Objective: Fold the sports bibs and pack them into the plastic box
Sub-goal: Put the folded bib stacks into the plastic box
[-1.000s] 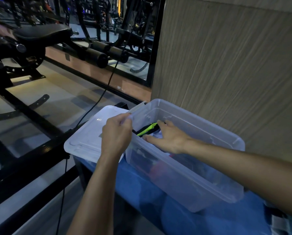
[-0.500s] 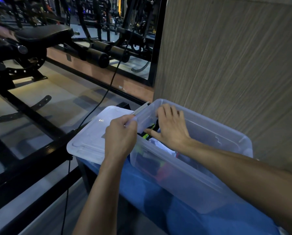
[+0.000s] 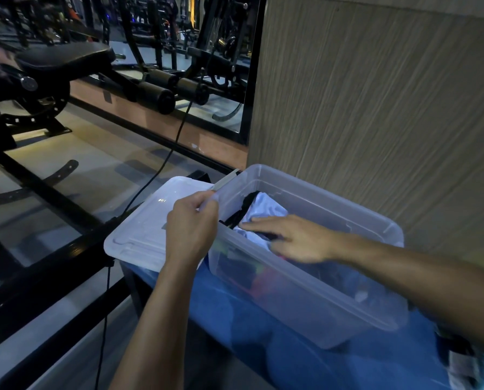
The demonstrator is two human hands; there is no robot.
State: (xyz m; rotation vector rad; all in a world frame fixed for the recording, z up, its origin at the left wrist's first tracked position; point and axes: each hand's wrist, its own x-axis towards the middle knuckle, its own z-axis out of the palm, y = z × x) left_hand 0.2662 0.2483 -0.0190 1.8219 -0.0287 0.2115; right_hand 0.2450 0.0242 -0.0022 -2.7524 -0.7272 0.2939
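A clear plastic box (image 3: pixel 314 299) stands on a blue-covered surface (image 3: pixel 263 333) against a wood-grain wall. Folded bibs fill it; a pale, white-blue bib (image 3: pixel 264 211) with black trim lies on top at the box's left end. My right hand (image 3: pixel 294 239) is inside the box, its fingers stretched flat and pressing down on that bib. My left hand (image 3: pixel 191 226) grips the box's left rim, fingers curled over the edge. Darker bibs with red and green show dimly through the front wall.
The box's clear lid (image 3: pixel 139 235) lies flat just left of the box, partly under my left hand. Beyond it are a black metal frame, a cable (image 3: pixel 162 167) and gym benches (image 3: pixel 66 60) on a pale floor. The wall (image 3: pixel 375 108) is close behind the box.
My right hand had risen toward the box's far-left corner and has now come back down flat onto the pale bib, which covers the green-trimmed one. My left hand stays on the rim.
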